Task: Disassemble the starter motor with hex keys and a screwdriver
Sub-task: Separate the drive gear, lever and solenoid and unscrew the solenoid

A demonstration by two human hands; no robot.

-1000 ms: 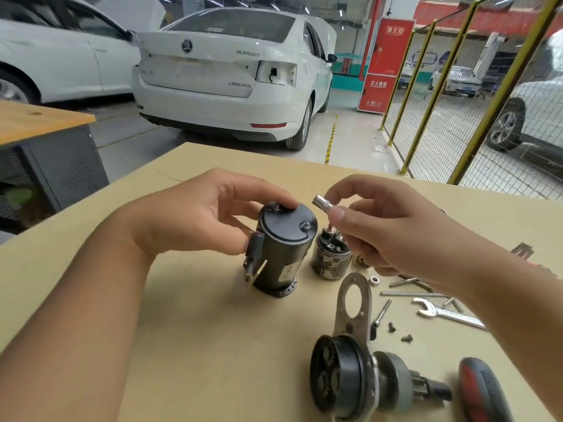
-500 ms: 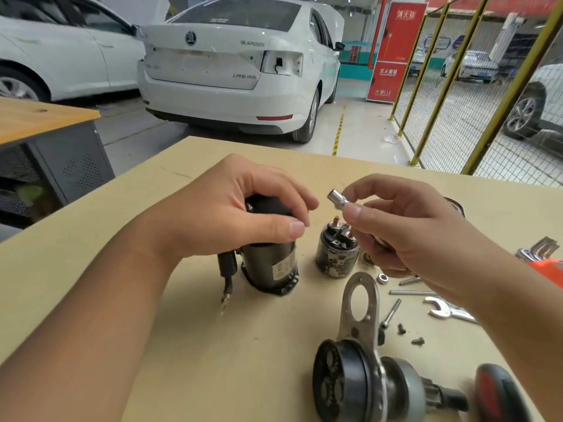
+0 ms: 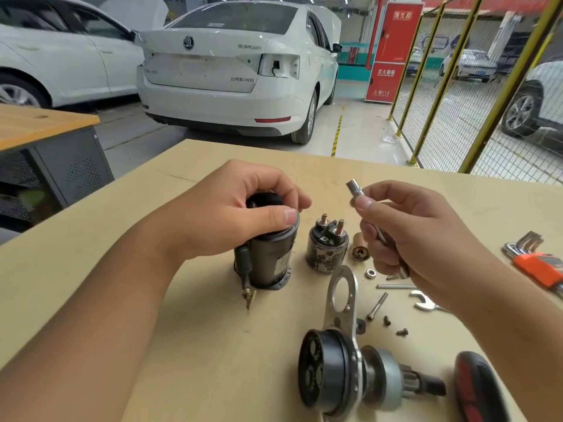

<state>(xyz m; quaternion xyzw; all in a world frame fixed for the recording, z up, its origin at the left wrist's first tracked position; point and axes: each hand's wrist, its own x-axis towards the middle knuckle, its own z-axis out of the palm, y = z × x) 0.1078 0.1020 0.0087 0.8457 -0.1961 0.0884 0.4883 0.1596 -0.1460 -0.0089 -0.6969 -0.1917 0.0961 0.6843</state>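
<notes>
The dark cylindrical motor housing (image 3: pixel 269 264) stands upright on the tan table (image 3: pixel 122 239), its cable and terminal hanging at its left. My left hand (image 3: pixel 237 214) is closed over its black end cap, which sits slightly raised above a metal rim. My right hand (image 3: pixel 408 233) holds a slim silver socket driver (image 3: pixel 355 189), tip pointing up and left, clear of the housing. The solenoid (image 3: pixel 327 248) with two copper studs stands between my hands. The drive-end assembly (image 3: pixel 341 373) with its mounting bracket lies near the front edge.
A brass plunger (image 3: pixel 360 250), a nut (image 3: pixel 370 273), long bolts (image 3: pixel 377 306), small screws (image 3: pixel 402 332) and a spanner (image 3: pixel 425 303) lie right of centre. An orange hex key set (image 3: pixel 539 264) is at the far right, a red-black handle (image 3: pixel 475 388) at the front right. Cars and yellow fencing stand beyond.
My left hand has moved from the housing's side to cover and grip its end cap. The housing now stands upright with its cable hanging down. My right hand has stayed raised with the driver.
</notes>
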